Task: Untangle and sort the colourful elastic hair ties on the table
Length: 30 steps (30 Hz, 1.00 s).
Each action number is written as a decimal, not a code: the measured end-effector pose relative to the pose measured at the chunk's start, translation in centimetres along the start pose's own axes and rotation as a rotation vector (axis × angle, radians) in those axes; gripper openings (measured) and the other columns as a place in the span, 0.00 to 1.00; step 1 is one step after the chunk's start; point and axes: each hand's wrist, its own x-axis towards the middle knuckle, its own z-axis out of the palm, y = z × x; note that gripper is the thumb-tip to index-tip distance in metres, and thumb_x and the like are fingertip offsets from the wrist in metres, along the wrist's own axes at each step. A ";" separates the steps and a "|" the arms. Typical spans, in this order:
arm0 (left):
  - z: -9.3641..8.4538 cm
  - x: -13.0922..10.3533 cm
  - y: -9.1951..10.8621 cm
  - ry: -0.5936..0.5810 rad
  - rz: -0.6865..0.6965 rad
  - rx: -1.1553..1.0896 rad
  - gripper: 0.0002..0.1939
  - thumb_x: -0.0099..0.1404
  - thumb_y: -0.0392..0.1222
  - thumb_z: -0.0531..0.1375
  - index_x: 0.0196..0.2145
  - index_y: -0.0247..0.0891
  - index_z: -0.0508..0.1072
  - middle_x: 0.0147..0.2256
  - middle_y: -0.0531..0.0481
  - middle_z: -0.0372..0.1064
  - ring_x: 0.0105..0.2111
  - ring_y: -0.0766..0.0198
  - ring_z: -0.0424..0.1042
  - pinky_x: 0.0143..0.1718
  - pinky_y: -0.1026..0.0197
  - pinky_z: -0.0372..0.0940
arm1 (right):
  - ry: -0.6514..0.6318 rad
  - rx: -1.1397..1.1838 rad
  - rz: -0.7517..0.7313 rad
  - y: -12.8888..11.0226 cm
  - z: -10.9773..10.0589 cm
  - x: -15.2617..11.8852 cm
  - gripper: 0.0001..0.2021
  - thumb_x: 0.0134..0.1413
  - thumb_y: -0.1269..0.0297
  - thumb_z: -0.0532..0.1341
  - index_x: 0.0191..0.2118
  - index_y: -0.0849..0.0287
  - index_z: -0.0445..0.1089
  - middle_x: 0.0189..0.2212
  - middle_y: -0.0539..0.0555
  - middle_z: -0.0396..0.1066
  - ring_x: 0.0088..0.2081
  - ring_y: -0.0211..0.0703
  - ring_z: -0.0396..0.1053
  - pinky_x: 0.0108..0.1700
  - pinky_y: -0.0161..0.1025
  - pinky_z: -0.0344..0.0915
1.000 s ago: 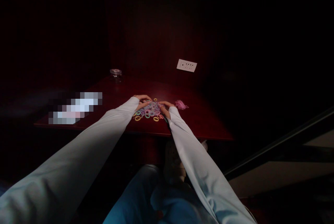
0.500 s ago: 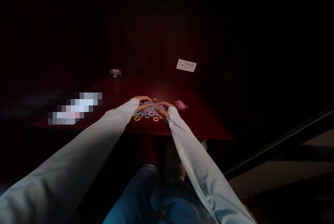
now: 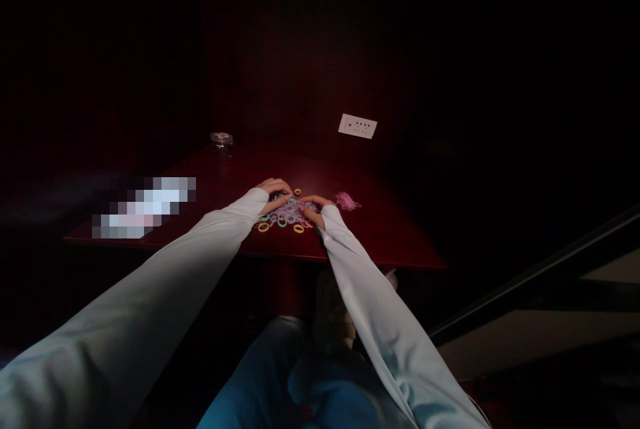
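Note:
A loose pile of small coloured hair ties [image 3: 284, 214], mostly lilac with some green, yellow and orange, lies near the front edge of the dark red table [image 3: 395, 236]. At the pile's left side is my left hand [image 3: 275, 188], its fingers curved over the ties and the thumb apart below them. My right hand [image 3: 317, 204] reaches in from the other side, fingers bent, thumb lower down among the ties. No tie can be made out clearly in either hand. A yellow hair tie [image 3: 298, 192] lies just behind the pile.
A tangle of thin pink bands [image 3: 347, 201] lies right of my right hand. A clear lidded jar [image 3: 221, 142] stands at the back left. Something blurred out [image 3: 145, 209] lies on the left. A white socket plate [image 3: 358, 126] is on the back wall.
The fingers of my left hand have lifted and shifted slightly over the pile. My right hand has barely moved, and the pile looks nearly the same.

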 end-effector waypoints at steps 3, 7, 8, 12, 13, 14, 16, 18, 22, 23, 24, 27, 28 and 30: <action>0.3 0.2 -0.2 -0.006 -0.005 0.017 0.16 0.68 0.52 0.55 0.36 0.40 0.77 0.39 0.46 0.77 0.40 0.58 0.73 0.47 0.57 0.63 | 0.004 -0.050 -0.005 0.0 0.2 0.2 0.13 0.46 0.58 0.68 0.38 0.56 0.81 0.29 0.49 0.77 0.30 0.39 0.67 0.35 0.34 0.62; 0.7 0.4 -0.5 -0.007 -0.027 0.059 0.16 0.66 0.55 0.57 0.34 0.41 0.76 0.37 0.48 0.76 0.37 0.60 0.71 0.44 0.58 0.62 | -0.007 -0.089 -0.049 -0.2 0.3 0.3 0.12 0.48 0.58 0.67 0.39 0.54 0.82 0.33 0.50 0.79 0.32 0.40 0.69 0.38 0.35 0.64; 0.8 0.4 -0.5 -0.008 -0.028 0.072 0.16 0.66 0.56 0.58 0.33 0.41 0.76 0.36 0.48 0.75 0.36 0.60 0.70 0.43 0.59 0.62 | -0.009 -0.101 -0.061 -0.3 0.3 0.3 0.12 0.48 0.58 0.67 0.39 0.53 0.82 0.35 0.50 0.79 0.33 0.40 0.70 0.38 0.35 0.65; 1.3 0.7 -0.3 -0.008 -0.016 0.120 0.16 0.66 0.55 0.57 0.31 0.40 0.74 0.33 0.49 0.73 0.34 0.60 0.67 0.39 0.60 0.60 | -0.023 -0.144 -0.103 -0.8 0.0 0.1 0.10 0.48 0.61 0.68 0.39 0.53 0.81 0.38 0.51 0.80 0.36 0.42 0.71 0.42 0.37 0.66; 1.5 0.8 -0.2 -0.007 -0.010 0.127 0.16 0.66 0.55 0.57 0.30 0.40 0.73 0.33 0.49 0.72 0.34 0.60 0.66 0.39 0.60 0.60 | -0.028 -0.151 -0.114 -1.0 0.0 0.0 0.10 0.48 0.62 0.67 0.39 0.54 0.81 0.38 0.52 0.80 0.37 0.43 0.72 0.43 0.37 0.66; 1.6 0.8 -0.2 -0.007 -0.005 0.134 0.16 0.66 0.55 0.57 0.30 0.40 0.73 0.33 0.50 0.72 0.33 0.60 0.66 0.38 0.60 0.60 | -0.034 -0.156 -0.122 -1.1 -0.1 -0.1 0.10 0.49 0.63 0.67 0.39 0.54 0.81 0.38 0.52 0.80 0.37 0.43 0.72 0.43 0.37 0.66; 1.8 0.9 -0.1 -0.008 0.002 0.140 0.16 0.67 0.54 0.56 0.29 0.40 0.72 0.32 0.50 0.72 0.33 0.60 0.66 0.37 0.60 0.60 | -0.044 -0.159 -0.129 -1.4 -0.3 -0.3 0.10 0.49 0.64 0.67 0.39 0.56 0.81 0.38 0.53 0.79 0.38 0.43 0.72 0.44 0.38 0.65; 1.9 0.9 -0.1 0.000 0.006 0.137 0.16 0.68 0.52 0.55 0.29 0.40 0.72 0.32 0.50 0.72 0.33 0.61 0.66 0.38 0.59 0.60 | -0.049 -0.151 -0.127 -1.7 -0.5 -0.5 0.10 0.50 0.64 0.67 0.39 0.56 0.81 0.38 0.53 0.79 0.38 0.43 0.72 0.44 0.37 0.65; 1.9 0.9 -0.2 0.029 0.005 0.119 0.15 0.68 0.50 0.54 0.28 0.40 0.73 0.32 0.50 0.72 0.33 0.61 0.67 0.40 0.59 0.60 | -0.040 -0.130 -0.108 -1.8 -0.5 -0.6 0.10 0.51 0.62 0.67 0.39 0.55 0.81 0.37 0.52 0.79 0.37 0.42 0.71 0.43 0.36 0.65; 1.9 0.8 -0.3 0.036 -0.001 0.115 0.15 0.67 0.50 0.54 0.29 0.40 0.73 0.32 0.50 0.72 0.33 0.61 0.67 0.41 0.59 0.60 | -0.036 -0.128 -0.100 -1.8 -0.5 -0.6 0.10 0.51 0.61 0.67 0.39 0.54 0.81 0.37 0.52 0.79 0.36 0.41 0.71 0.42 0.36 0.65; 1.9 0.8 -0.4 0.042 -0.006 0.109 0.15 0.67 0.50 0.54 0.29 0.40 0.73 0.32 0.49 0.72 0.33 0.61 0.67 0.41 0.58 0.60 | -0.031 -0.127 -0.092 -1.8 -0.4 -0.6 0.10 0.51 0.61 0.67 0.39 0.54 0.81 0.37 0.51 0.79 0.36 0.41 0.71 0.42 0.36 0.65; 1.7 0.8 -0.5 0.061 -0.017 0.084 0.15 0.67 0.50 0.55 0.29 0.40 0.73 0.33 0.49 0.72 0.34 0.61 0.68 0.42 0.58 0.61 | -0.016 -0.125 -0.083 -1.7 -0.4 -0.6 0.10 0.51 0.60 0.67 0.39 0.54 0.81 0.37 0.52 0.79 0.36 0.42 0.71 0.42 0.36 0.65; 1.6 0.8 -0.5 0.063 -0.024 0.076 0.15 0.66 0.50 0.55 0.29 0.40 0.74 0.33 0.49 0.73 0.34 0.60 0.68 0.42 0.58 0.61 | -0.015 -0.125 -0.084 -1.7 -0.4 -0.6 0.10 0.51 0.60 0.67 0.39 0.54 0.81 0.37 0.52 0.79 0.36 0.42 0.71 0.42 0.36 0.65; 1.3 0.9 -0.5 0.062 -0.045 0.067 0.14 0.66 0.51 0.56 0.29 0.40 0.74 0.33 0.49 0.73 0.35 0.60 0.68 0.43 0.58 0.61 | -0.018 -0.130 -0.083 -1.8 -0.5 -0.7 0.10 0.51 0.58 0.67 0.39 0.53 0.81 0.37 0.51 0.79 0.36 0.42 0.71 0.42 0.37 0.65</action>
